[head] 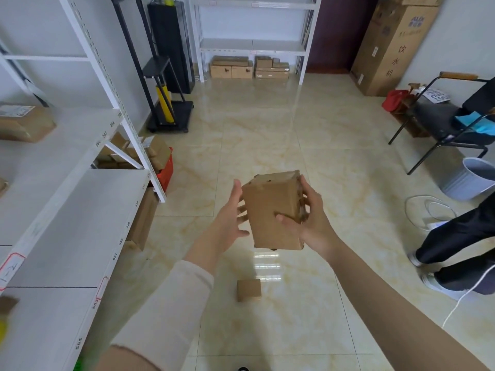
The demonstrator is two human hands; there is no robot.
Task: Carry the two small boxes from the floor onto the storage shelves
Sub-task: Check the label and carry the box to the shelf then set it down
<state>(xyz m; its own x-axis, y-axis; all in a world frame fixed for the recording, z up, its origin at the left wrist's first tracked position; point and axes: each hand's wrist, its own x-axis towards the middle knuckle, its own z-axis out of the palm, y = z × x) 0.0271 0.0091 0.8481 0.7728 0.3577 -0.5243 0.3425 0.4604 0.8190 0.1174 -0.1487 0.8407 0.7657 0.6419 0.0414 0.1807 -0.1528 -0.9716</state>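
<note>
A person holds a brown cardboard box (pixel 274 210) in the air above a glossy cream tile floor (pixel 267 124) in a storeroom. The right hand (pixel 312 222) is clamped on the box, thumb across its near face and fingers wrapped round its right side. The left hand (pixel 233 214) is spread wide, fingers apart, its fingertips at the box's left side; whether they press on the cardboard cannot be told. The box is tilted, its battered top end pointing away from the person.

A second, smaller box (pixel 249 290) lies on the floor below the raised one, near the front edge of the white storage shelves (pixel 80 210) that run along the left of the room. Numbered labels line the shelf edges. A flat brown parcel (pixel 25 123) rests on an upper shelf near its back edge, and more cardboard boxes sit under the lower shelf beside a red crate (pixel 166 172).

At the far wall, a second white shelf unit (pixel 254 45) has cartons stacked on the floor beneath it. A tall carton (pixel 393 44) stands in the far right corner. A black chair (pixel 450 116) and a pale bucket (pixel 468 178) stand along the right side, where another person's dark trouser legs (pixel 460 236) and pale shoes are partly in view.
</note>
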